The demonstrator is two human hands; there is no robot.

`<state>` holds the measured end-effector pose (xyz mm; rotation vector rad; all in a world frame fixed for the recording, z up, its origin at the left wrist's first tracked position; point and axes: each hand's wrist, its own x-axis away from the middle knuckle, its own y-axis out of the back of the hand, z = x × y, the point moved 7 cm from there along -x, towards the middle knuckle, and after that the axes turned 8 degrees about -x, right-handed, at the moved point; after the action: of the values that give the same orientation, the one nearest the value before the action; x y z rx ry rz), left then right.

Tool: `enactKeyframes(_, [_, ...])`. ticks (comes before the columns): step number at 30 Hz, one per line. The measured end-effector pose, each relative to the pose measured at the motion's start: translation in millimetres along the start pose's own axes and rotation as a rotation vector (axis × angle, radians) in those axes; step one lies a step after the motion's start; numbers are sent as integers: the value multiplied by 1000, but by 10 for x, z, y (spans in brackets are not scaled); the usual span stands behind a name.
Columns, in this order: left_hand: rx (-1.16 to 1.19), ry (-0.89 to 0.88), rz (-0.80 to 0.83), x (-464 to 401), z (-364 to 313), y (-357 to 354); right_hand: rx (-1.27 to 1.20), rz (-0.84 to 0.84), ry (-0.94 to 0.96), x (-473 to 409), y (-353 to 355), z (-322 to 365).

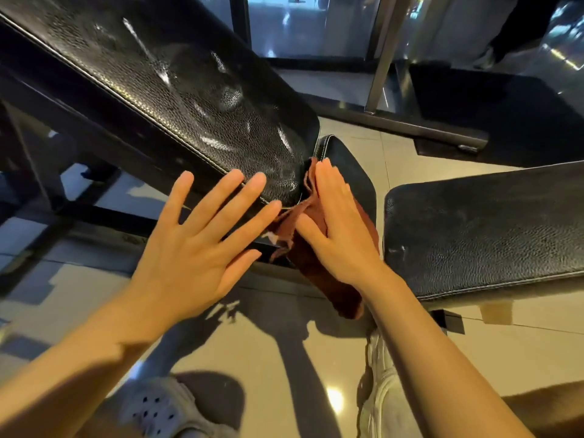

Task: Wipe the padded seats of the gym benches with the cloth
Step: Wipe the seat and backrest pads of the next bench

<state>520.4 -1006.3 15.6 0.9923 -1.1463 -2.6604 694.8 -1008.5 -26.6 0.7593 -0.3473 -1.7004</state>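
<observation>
Right hand (339, 226), flat, fingers together, presses rust-brown terry cloth (319, 263) onto the small pebbled black vinyl seat pad (350, 165). Left hand (196, 245), fingers spread, hovers beside the inclined backrest pad (177, 83).

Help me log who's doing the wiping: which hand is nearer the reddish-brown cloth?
Right. The right hand lies flat on the cloth, pressing it onto the small seat pad. The left hand is spread open beside it, fingertips over the inclined pad.
</observation>
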Motion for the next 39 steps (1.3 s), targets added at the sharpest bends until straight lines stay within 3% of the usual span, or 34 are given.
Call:
enactKeyframes(2, [-7,15,20,-10,5,-72,-13,6,-71,2,92,-301])
enactKeyframes(8, [11,2,20,-30,-31,-184,-343,-292,-518,263,167,-817])
enactKeyframes(10, [19,-3,16,-26,-36,-186,-360,-310,-489,548,72,-651])
enactKeyframes(13, [38,-3,8,-35,-35,-210,-220,-235,-272,705,-66,-157])
enactKeyframes(17, [89,-13,-22,-41,-38,-199,-89,-67,-111,189,-76,177])
enactKeyframes(20, [98,-9,-35,-42,-31,-193,-20,-48,-53,-350,98,55])
enactKeyframes(26, [83,-3,-48,-37,-46,-238,105,-76,-262,-979,234,-921])
enactKeyframes(31, [82,6,-57,-39,-59,-260,-40,-150,-473,-733,354,-1443])
enactKeyframes(35, [86,10,-55,-43,-66,-281,-147,-241,-547,-493,263,-1257])
enactKeyframes(39, [96,7,-34,-54,-77,-248,111,-148,-481,74,118,-816])
